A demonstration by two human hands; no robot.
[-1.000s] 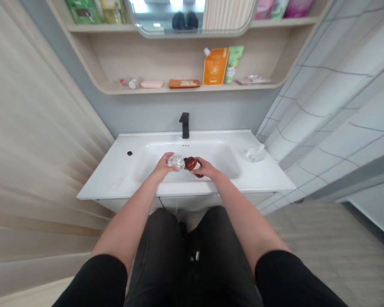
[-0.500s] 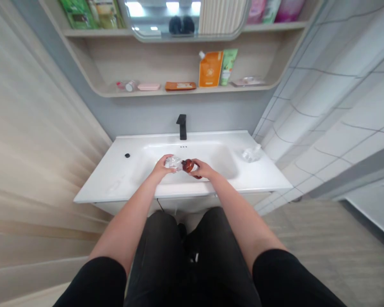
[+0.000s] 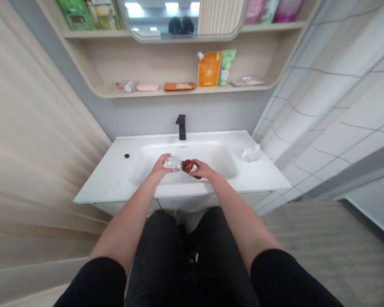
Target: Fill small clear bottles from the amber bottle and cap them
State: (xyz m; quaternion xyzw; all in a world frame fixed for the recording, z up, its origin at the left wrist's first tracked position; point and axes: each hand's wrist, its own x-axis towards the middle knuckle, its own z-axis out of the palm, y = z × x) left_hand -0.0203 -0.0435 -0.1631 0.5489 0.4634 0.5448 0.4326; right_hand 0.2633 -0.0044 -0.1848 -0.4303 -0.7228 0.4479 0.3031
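Over the white sink (image 3: pixel 211 151), my left hand (image 3: pixel 160 167) is closed around a clear bottle (image 3: pixel 173 163) lying on its side, its open end toward the right. My right hand (image 3: pixel 202 169) grips a brown bottle (image 3: pixel 188 166), tilted so that its dark neck points left. The neck of the brown bottle meets the mouth of the clear one; whether it sits inside or just against it I cannot tell. Part of the brown bottle is hidden behind my right fingers.
A black faucet (image 3: pixel 181 127) stands behind the sink. On the counter are a crumpled clear pump bottle or wrap (image 3: pixel 251 153) at right and a small black plug (image 3: pixel 127 156) at left. Above hangs a shelf (image 3: pixel 141 94) with an orange pouch (image 3: pixel 209 69) and a green tube (image 3: pixel 226 67).
The clear bottle and my left hand have shifted very slightly left. The brown bottle stays nearly still, with its neck still at the clear bottle.
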